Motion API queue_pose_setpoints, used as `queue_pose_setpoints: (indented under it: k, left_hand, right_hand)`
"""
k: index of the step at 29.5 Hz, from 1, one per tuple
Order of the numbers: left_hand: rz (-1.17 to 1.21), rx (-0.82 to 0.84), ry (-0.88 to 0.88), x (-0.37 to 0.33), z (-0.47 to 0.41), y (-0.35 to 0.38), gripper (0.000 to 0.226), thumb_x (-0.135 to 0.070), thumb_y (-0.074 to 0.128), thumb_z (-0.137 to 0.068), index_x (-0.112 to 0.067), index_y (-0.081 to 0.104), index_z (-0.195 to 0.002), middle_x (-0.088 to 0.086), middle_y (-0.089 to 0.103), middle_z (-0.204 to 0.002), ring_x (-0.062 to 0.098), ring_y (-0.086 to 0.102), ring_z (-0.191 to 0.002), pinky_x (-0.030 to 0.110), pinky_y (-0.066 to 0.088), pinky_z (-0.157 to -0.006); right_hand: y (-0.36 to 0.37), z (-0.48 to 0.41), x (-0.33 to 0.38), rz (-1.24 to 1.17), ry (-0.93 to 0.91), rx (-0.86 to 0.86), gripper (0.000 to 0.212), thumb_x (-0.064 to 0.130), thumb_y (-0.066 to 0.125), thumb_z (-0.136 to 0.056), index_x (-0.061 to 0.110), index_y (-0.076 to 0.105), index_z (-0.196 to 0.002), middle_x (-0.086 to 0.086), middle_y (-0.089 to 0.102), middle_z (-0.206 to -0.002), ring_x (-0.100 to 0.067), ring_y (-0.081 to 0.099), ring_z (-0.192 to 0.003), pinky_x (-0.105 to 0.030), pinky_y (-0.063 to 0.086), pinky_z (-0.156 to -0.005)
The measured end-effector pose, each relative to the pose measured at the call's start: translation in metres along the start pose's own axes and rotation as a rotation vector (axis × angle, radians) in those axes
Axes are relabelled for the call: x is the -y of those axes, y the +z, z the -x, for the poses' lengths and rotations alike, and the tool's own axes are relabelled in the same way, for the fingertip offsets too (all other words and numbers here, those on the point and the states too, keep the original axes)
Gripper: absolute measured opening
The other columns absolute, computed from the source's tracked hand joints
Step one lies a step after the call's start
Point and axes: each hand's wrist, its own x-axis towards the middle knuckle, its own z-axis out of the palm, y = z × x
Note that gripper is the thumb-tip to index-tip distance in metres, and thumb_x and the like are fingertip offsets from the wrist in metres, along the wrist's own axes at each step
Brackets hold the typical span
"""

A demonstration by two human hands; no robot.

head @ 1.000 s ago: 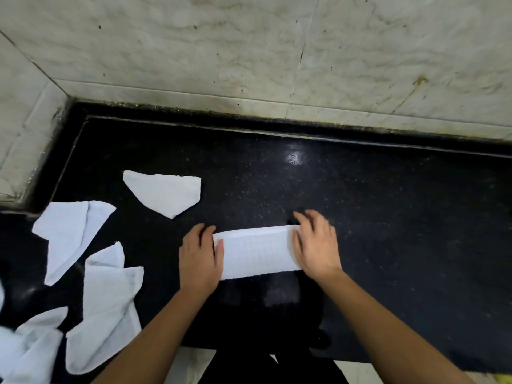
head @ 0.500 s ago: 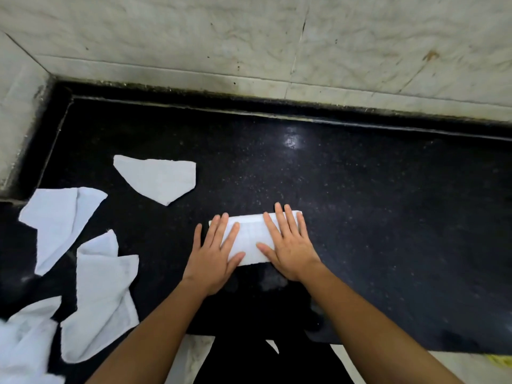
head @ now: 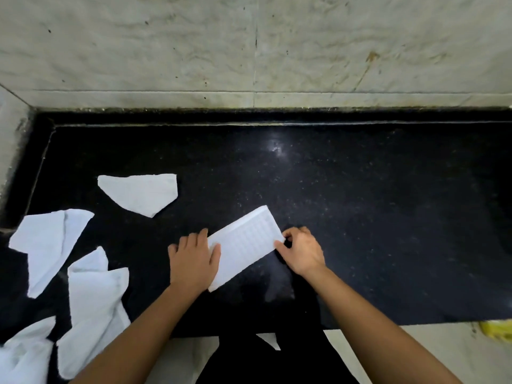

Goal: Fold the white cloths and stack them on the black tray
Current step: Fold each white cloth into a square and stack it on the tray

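Now askew — cloth (head: 245, 245), previously level.

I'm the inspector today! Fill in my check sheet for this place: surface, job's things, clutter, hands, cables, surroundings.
Surface: black speckled counter, shiny, with a light glare near the back.
Job's things: one folded cloth, angled diagonally; several loose white cloths at the left; no tray told apart from the counter.
Clutter: yellow thing at the lower right edge, too unclear to name.
Hands: left hand holds the folded cloth's left end; right hand pinches its right corner.
Cables: nothing seen.
Surroundings: marble wall behind and at the left.
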Motion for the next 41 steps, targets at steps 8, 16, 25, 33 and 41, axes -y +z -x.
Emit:
queue_pose_setpoints:
  k: [8,16,25,33,41]
  left_hand:
    - [0.163,0.157,0.238,-0.05,-0.072,-0.046,0.074,-0.026,0.056,-0.096,-0.02,0.013,-0.156,0.009,0.023,-0.159,0.028,0.021,-0.146,0.049,0.026,-0.116]
    - [-0.044,0.413,0.552,-0.093,-0.098,-0.058,0.089,-0.009,0.061,-0.092,-0.04,0.007,-0.155,0.006,-0.018,-0.163,0.029,-0.021,-0.149,0.054,0.007,-0.119]
    - [0.669,0.737,0.195,-0.091,-0.08,-0.062,0.093,-0.007,0.062,-0.091,-0.036,0.003,-0.156,0.007,0.024,-0.161,0.028,0.03,-0.145,0.039,0.034,-0.11]
    - [1.18,0.672,-0.043,-0.084,-0.074,-0.059,0.036,-0.02,0.073,-0.087,-0.02,0.067,-0.123,0.003,0.074,-0.11,0.021,0.071,-0.1,0.047,0.054,-0.096]
    - [1.212,0.411,-0.01,-0.073,-0.069,-0.073,0.016,-0.031,0.069,-0.091,-0.021,0.075,-0.102,-0.003,0.075,-0.1,0.017,0.071,-0.097,0.034,0.057,-0.083]
  right_hand:
    - [-0.01,-0.003,0.005,-0.319,-0.044,-0.005,0.01,0.023,0.068,-0.088,0.03,0.065,-0.093,0.013,0.066,-0.093,-0.009,0.062,-0.089,-0.02,0.046,-0.075]
    - [-0.042,0.011,-0.007,-0.171,-0.333,0.042,0.015,0.021,0.07,-0.09,0.036,0.067,-0.089,0.012,0.067,-0.08,-0.008,0.062,-0.076,-0.028,0.053,-0.075]
    - [-0.072,0.013,-0.006,-0.248,-0.384,0.122,0.024,0.018,0.075,-0.086,0.035,0.06,-0.095,0.012,0.072,-0.086,-0.009,0.066,-0.086,-0.033,0.054,-0.087]
    - [-0.059,0.005,-0.011,-0.707,0.083,0.098,0.049,0.01,0.077,-0.084,0.016,0.058,-0.129,-0.004,0.066,-0.098,-0.011,0.065,-0.082,-0.02,0.052,-0.073]
    - [-0.055,0.007,-0.006,-0.929,0.103,0.114,0.026,0.023,0.077,-0.086,0.011,0.073,-0.109,-0.002,0.071,-0.093,-0.008,0.062,-0.081,-0.02,0.05,-0.07]
